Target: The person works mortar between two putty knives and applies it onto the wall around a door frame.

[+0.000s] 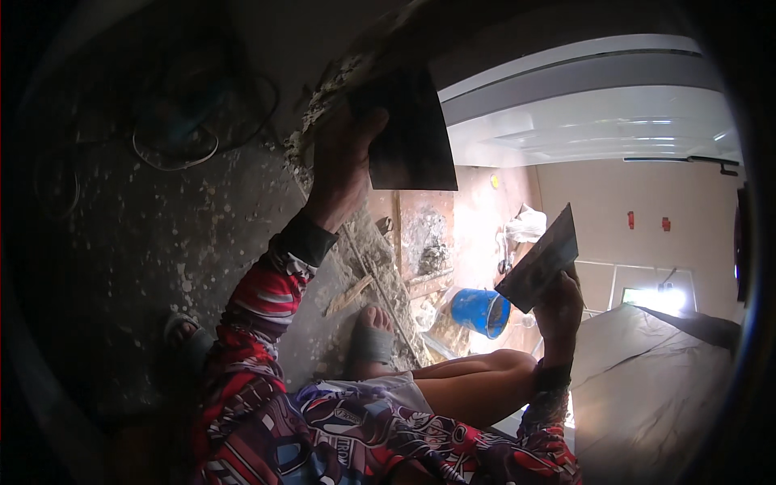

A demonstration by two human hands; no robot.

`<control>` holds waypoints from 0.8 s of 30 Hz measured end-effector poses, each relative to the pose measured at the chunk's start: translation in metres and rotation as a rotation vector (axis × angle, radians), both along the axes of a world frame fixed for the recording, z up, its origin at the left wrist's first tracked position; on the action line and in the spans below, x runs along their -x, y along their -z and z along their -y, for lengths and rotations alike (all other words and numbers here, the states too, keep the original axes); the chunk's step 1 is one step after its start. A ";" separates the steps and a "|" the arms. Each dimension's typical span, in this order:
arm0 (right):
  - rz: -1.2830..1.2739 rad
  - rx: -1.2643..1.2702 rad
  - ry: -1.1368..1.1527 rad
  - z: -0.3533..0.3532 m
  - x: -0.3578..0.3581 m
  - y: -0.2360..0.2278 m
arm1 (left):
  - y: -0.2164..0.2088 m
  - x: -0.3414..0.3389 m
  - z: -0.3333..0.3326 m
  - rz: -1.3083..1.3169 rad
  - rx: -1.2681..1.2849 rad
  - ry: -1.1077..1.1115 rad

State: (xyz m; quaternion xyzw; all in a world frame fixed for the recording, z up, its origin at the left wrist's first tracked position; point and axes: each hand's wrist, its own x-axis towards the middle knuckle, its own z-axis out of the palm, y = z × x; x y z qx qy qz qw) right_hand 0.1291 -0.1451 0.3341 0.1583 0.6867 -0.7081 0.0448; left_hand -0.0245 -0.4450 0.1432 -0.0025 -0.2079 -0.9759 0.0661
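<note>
My left hand is closed on a wide dark putty knife, thumb lying over its flat face. Its far edge reaches up close to a dark surface, but shadow hides whether they touch. Farther right and lower, my right hand grips a second wide putty knife. That blade is tilted, one corner pointing up, with greyish smears across it. The handles of both tools are hidden by my fingers or the blades.
Rubble and plaster crumbs lie along the floor by my sandalled foot. A blue bucket stands beyond my knee. Left, a cable loops over the spattered floor. A grey sheet covers something at right; a bright lamp shines behind it.
</note>
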 end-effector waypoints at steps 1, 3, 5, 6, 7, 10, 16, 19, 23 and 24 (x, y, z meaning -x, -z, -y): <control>-0.037 -0.074 -0.009 -0.005 -0.002 0.000 | -0.005 0.002 -0.002 -0.012 -0.034 -0.007; -0.080 -0.146 -0.016 -0.008 -0.004 -0.003 | -0.013 0.004 -0.004 -0.028 -0.066 -0.012; -0.086 -0.070 -0.016 -0.010 -0.006 -0.002 | -0.018 0.005 -0.006 -0.040 -0.047 -0.060; -0.090 -0.042 -0.017 -0.012 -0.006 -0.003 | -0.018 0.007 -0.007 -0.045 -0.044 -0.059; -0.087 -0.024 -0.032 -0.015 -0.007 -0.002 | -0.015 0.009 -0.007 -0.037 -0.018 -0.055; -0.083 -0.015 -0.045 -0.012 -0.007 -0.005 | -0.016 0.009 -0.007 -0.025 -0.014 -0.042; -0.067 -0.044 0.050 0.007 -0.001 -0.011 | -0.034 0.012 -0.003 -0.110 0.072 -0.073; -0.085 -0.043 0.054 0.005 -0.004 -0.010 | -0.051 0.011 -0.003 -0.113 0.062 -0.078; -0.062 0.053 -0.035 -0.011 -0.007 -0.013 | -0.068 0.010 -0.004 -0.076 0.072 -0.068; -0.074 0.050 -0.033 -0.010 -0.007 -0.014 | -0.073 0.011 -0.005 -0.088 0.070 -0.066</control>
